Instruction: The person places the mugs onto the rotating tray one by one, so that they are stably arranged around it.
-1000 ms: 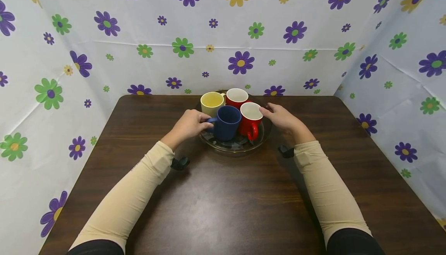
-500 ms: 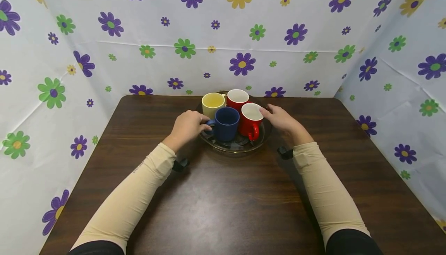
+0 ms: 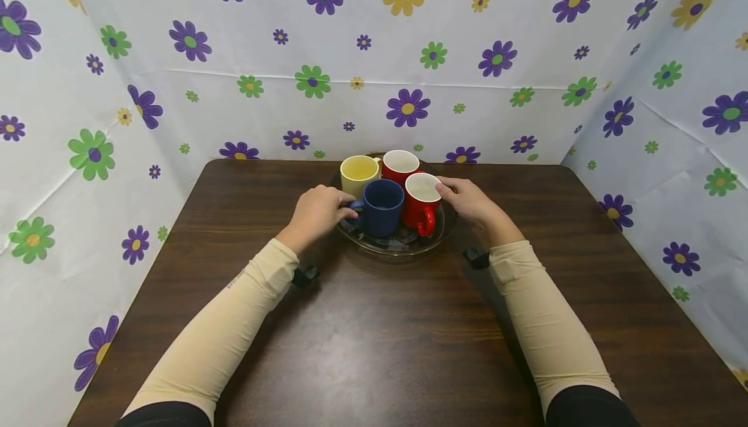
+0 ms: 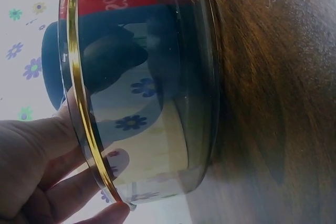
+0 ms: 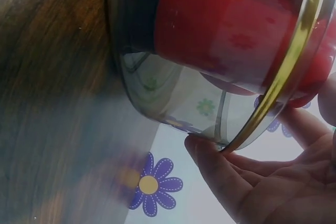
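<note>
A round glass bowl with a gold rim (image 3: pixel 397 255) stands at the table's far edge, holding several mugs. My left hand (image 3: pixel 317 214) pinches the handle of the blue mug (image 3: pixel 382 209) at the bowl's front. In the left wrist view, my left fingers lie by the gold rim, partly seen through the glass. My right hand (image 3: pixel 470 201) grips the front red mug (image 3: pixel 417 209) near its rim from the right, thumb toward me. In the right wrist view, one fingertip is right at the bowl's edge. A yellow mug (image 3: pixel 358 174) and another red mug (image 3: pixel 400 162) sit behind.
The bowl is on a dark wooden table (image 3: pixel 374 336). Close behind the table hangs a white flowered cloth (image 3: pixel 350 18), and similar cloth stands along both sides.
My right fingers have moved in closer around the front red mug. The blue mug has shifted slightly in the bowl, with my left hand still at its handle. The head view has tilted a little.
</note>
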